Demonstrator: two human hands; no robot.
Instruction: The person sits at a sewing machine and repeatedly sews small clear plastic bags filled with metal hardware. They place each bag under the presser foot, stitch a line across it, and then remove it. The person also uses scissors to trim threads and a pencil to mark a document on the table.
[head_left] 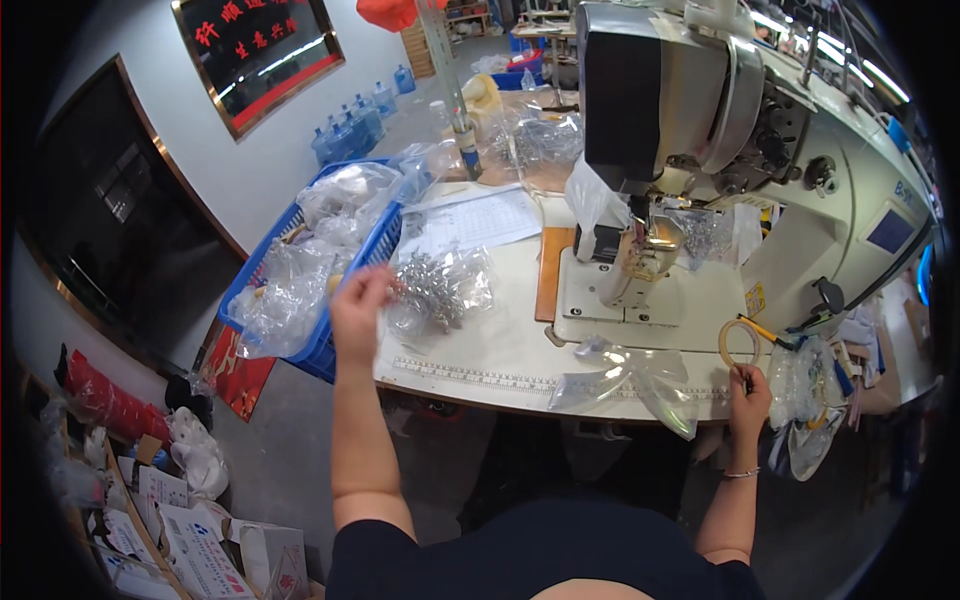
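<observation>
Care at centre-left, where the left hand (360,312) pinches, seemingly, a clear bag of silvery parts (437,290) beside the blue basket (320,345), means lifting it without spilling, while at lower right the right hand (748,398) closes on the tape ring (738,342).

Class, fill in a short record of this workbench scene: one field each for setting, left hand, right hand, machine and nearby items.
Setting: white worktable with a ruler strip along its front edge
Left hand: left hand raised at a clear bag of silvery parts
Right hand: right hand at the table's front edge, below a tan ring
Machine: industrial sewing machine
Nearby: blue basket of clear bags; clear plastic bag lying flat
</observation>
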